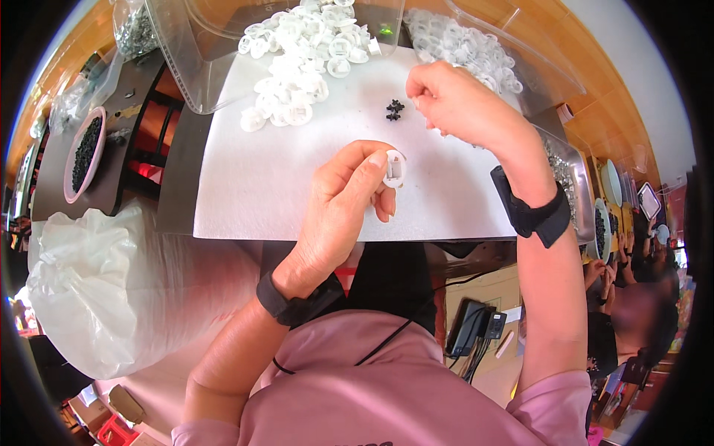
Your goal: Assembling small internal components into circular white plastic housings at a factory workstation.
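Note:
My left hand [343,195] pinches a round white plastic part [395,169] between thumb and fingers, its face with a rectangular recess turned up. Farther off and to the right, my right hand [455,98] has its fingers drawn together, pointing down and left; whatever they hold, if anything, is hidden. Just left of those fingertips, several small black pieces [394,111] lie on a white sheet [245,186]. A heap of similar white plastic parts [297,44] spreads over the far left of the sheet.
More white parts [468,48] fill a clear tub at the far right. A metal tray [559,167] of small pieces stands beyond my right wrist. At left are a pink bowl [88,152] of black pieces and a bulky white plastic bag [104,290]. Other people sit at far right.

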Tool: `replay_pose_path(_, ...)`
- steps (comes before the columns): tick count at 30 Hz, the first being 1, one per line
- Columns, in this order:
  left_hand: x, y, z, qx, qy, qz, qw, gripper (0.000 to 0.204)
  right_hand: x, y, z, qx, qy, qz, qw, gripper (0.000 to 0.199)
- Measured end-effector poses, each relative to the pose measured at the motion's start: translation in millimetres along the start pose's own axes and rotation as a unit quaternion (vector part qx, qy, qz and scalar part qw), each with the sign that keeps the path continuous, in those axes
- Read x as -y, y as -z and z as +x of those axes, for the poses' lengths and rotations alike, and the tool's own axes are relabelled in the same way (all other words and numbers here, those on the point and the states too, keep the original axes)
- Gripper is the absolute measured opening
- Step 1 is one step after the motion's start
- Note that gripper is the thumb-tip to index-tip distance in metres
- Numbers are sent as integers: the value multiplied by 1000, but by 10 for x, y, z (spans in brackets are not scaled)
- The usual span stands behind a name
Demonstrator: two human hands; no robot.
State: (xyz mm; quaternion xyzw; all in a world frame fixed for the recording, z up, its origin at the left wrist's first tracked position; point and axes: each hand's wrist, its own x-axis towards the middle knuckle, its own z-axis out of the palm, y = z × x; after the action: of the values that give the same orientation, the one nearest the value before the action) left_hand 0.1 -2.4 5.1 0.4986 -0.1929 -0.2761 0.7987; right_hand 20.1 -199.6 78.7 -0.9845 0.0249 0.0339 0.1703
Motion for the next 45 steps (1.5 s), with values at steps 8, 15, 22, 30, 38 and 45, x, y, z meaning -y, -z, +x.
replay_pose_path(8, 15, 66, -21, 15, -11, 4, 1000, 33, 112, -243, -34, 0, 36, -12, 999, 19)
replay_pose_path(15, 27, 56, -25, 14, -12, 8, 1000, 33, 66, -336, 4, 3, 31, -100, 994, 16)
replay_pose_path(22, 30, 59, -29, 15, -15, 1, 1000, 32, 14, -335, -132, -38, 70, -32, 996, 13)
replay_pose_path(30, 33, 54, -22, 10, -9, 24, 1000, 34, -117, -475, -79, -94, 159, -92, 979, 5)
replay_pose_path(38, 43, 65, -27, 8, -19, 21, 1000, 34, -71, -485, -55, -66, 148, -129, 978, 4)
replay_pose_path(45, 55, 57, -13, 3, -21, -10, 1000, 30, 7, -554, 21, -111, 145, -156, 971, 14)
